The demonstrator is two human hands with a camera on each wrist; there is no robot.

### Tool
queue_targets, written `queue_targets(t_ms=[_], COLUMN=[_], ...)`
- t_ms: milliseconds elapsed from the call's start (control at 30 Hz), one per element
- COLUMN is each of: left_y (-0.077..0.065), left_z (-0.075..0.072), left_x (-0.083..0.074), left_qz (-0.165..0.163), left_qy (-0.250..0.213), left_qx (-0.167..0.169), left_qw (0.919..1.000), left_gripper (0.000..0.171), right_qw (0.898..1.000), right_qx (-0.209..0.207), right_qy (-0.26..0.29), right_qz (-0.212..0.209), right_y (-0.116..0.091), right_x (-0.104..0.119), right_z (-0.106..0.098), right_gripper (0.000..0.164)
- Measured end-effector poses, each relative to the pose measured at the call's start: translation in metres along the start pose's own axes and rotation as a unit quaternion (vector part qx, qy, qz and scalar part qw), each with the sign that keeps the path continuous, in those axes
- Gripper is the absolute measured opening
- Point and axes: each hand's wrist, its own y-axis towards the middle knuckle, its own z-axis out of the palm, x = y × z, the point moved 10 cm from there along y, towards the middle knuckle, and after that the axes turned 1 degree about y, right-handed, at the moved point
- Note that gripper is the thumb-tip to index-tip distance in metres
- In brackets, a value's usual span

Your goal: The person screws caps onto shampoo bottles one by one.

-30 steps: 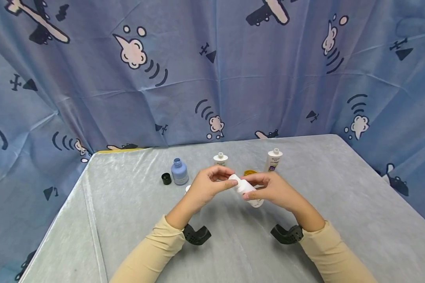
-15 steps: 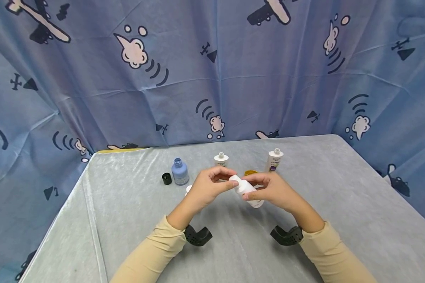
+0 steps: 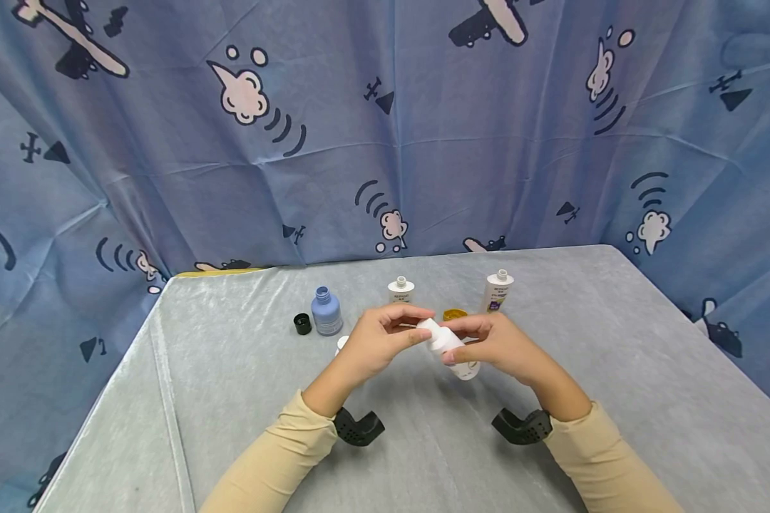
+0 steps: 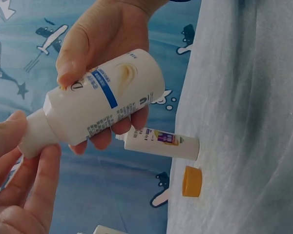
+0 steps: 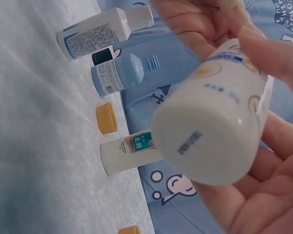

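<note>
A white bottle (image 3: 467,370) is held tilted above the table, its capped end up and to the left. The right hand (image 3: 502,347) grips its body, with the thumb on the near side and fingers on the far side. The left hand (image 3: 380,340) pinches the white cap (image 4: 38,134) between thumb and fingers. In the left wrist view the cap sits on the bottle's neck; whether it is loose cannot be told. The bottle's printed label with a blue band faces that view, while its round base (image 5: 200,146) faces the right wrist view.
Behind the hands stand two uncapped white bottles (image 3: 401,289) (image 3: 498,288) and a blue uncapped bottle (image 3: 326,313). A black cap (image 3: 302,324) and yellow caps (image 5: 106,118) lie among them. Another white capped bottle (image 5: 95,35) is mostly hidden behind the left arm. A patterned curtain (image 3: 385,142) hangs behind the table.
Both hands and the white bottle have shifted very slightly to the right and toward the person. The grips on cap and body look the same.
</note>
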Motion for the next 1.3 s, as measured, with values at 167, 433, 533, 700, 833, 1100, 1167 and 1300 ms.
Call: queue_targets(t_ms=[167, 433, 533, 700, 833, 1100, 1167, 1300], left_y=[0.0, -0.001, -0.001, 0.0, 0.001, 0.001, 0.0, 0.0], left_z=[0.003, -0.003, -0.007, -0.009, -0.009, -0.009, -0.009, -0.006], left_x=[-0.003, 0.0, 0.005, 0.009, 0.01, 0.013, 0.011, 0.006], left_qz=[0.018, -0.015, -0.041, -0.052, -0.05, -0.058, -0.054, -0.038], left_qy=[0.006, 0.002, -0.006, 0.008, 0.012, -0.01, -0.013, -0.013], left_qx=[0.019, 0.004, -0.015, -0.037, -0.044, -0.059, -0.059, -0.048], left_qw=[0.9996, 0.9999, 0.999, 0.9979, 0.9977, 0.9965, 0.9967, 0.9981], left_gripper=[0.031, 0.032, 0.034, 0.028, 0.026, 0.026, 0.025, 0.026], right_qw=[1.0, 1.0, 1.0, 1.0, 1.0, 1.0, 1.0, 1.0], right_qx=[0.016, 0.004, -0.004, -0.009, -0.014, -0.022, -0.022, -0.027], right_qy=[0.011, 0.005, 0.009, 0.006, 0.01, 0.013, 0.013, 0.006], right_qz=[0.006, 0.0, 0.006, 0.0, -0.002, 0.002, 0.002, 0.001], right_y=[0.0, 0.001, 0.002, 0.002, 0.003, 0.004, 0.003, 0.001], right_x=[-0.001, -0.001, -0.002, 0.0, -0.001, -0.001, 0.0, 0.001], right_z=[0.002, 0.001, 0.001, 0.002, 0.003, 0.004, 0.004, 0.001], right_gripper=[0.048, 0.046, 0.045, 0.046, 0.047, 0.047, 0.046, 0.047])
